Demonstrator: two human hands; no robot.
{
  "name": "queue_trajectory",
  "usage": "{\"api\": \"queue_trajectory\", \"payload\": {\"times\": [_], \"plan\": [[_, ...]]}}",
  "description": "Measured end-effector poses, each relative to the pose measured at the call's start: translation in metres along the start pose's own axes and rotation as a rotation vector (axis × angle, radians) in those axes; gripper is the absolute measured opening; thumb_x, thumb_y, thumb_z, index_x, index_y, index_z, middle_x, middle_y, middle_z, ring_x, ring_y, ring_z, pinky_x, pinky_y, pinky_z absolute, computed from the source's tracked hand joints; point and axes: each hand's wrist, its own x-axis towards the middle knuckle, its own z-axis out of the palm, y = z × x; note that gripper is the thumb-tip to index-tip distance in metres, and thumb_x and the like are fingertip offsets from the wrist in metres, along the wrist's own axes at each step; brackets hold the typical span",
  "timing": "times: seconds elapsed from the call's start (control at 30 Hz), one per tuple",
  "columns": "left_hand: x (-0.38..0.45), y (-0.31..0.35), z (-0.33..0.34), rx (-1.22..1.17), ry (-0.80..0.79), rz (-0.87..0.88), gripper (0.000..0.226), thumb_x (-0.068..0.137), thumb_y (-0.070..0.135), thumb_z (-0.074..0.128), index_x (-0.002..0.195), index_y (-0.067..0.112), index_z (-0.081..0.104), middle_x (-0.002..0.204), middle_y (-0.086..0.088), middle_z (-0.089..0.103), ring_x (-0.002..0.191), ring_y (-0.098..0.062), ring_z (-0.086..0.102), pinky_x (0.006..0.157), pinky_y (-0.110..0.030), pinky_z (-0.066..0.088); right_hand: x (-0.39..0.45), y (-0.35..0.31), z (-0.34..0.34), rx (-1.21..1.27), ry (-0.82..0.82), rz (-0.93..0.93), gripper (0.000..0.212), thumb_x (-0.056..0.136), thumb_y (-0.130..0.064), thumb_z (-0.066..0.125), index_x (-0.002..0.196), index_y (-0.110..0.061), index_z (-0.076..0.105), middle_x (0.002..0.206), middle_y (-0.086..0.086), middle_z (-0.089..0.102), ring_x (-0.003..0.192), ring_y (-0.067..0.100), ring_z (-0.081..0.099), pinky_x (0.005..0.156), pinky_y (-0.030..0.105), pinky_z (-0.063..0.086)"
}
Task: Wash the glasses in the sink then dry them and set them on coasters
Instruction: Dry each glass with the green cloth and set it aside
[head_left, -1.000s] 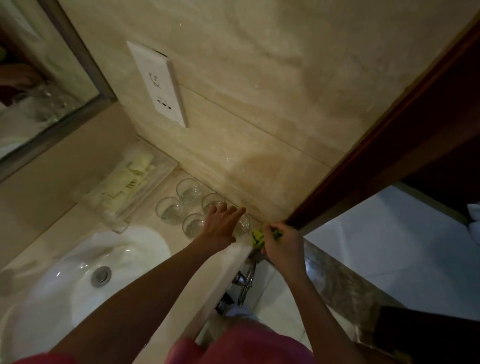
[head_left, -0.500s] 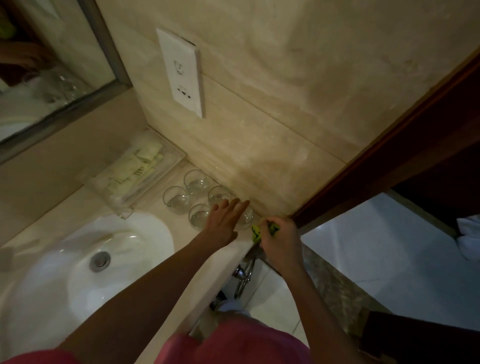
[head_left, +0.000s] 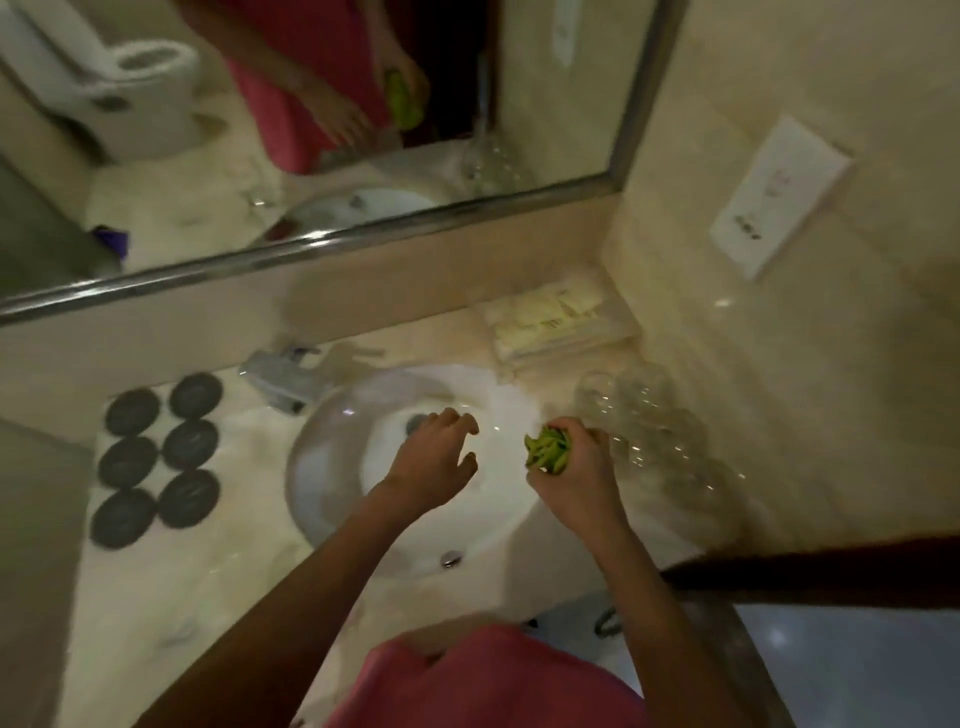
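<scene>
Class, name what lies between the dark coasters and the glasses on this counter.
In the head view, the white sink with its faucet lies between the coasters and the glasses.

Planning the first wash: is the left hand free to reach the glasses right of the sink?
Probably yes. The left hand hovers empty over the sink, but the right hand, gripping a green cloth, sits between it and the glasses.

Both hands (head_left: 434, 462) now over sink (head_left: 332, 467)
</scene>
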Motion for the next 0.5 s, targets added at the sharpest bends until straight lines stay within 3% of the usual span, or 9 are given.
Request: {"api": "queue_trajectory", "payload": {"times": [0.1, 0.3, 0.5], "plan": [[-0.045, -0.053, -0.018, -0.056, 0.090, -0.180, 0.036, 0.092, 0.021, 0.062, 0.126, 0.014, 0.058, 0.123, -0.007, 0.058, 0.116, -0.029, 0.053, 0.092, -0.041, 0.048, 0.002, -0.029, 0.045, -0.068, -0.187, -0.107, 0.056, 0.082, 0.000, 0.065, 0.130, -0.023, 0.050, 0.125, 0.003, 0.034, 0.091, 0.020, 0.054, 0.081, 0.025, 0.044], [-0.135, -0.117, -0.032, -0.103, 0.188, -0.511, 0.033, 0.092, 0.025, 0.061, 0.123, 0.015, 0.059, 0.120, -0.008, 0.059, 0.112, -0.031, 0.055, 0.091, -0.043, 0.048, -0.010, -0.071, 0.122, -0.221, -0.411, -0.333, 0.040, 0.098, -0.023, 0.061, 0.137, -0.025, 0.052, 0.126, 0.006, 0.050, 0.100, 0.022, 0.056, 0.082, 0.026, 0.039], [-0.196, -0.134, -0.008, -0.135, 0.145, -0.786, 0.045, 0.091, 0.043, 0.063, 0.126, 0.016, 0.055, 0.123, -0.009, 0.057, 0.115, -0.032, 0.054, 0.091, -0.044, 0.048, -0.029, -0.093, 0.173, -0.322, -0.503, -0.353, 0.037, 0.098, -0.052, 0.053, 0.115, -0.019, 0.056, 0.100, 0.001, 0.055, 0.097, 0.024, 0.055, 0.077, 0.036, 0.045]]}}
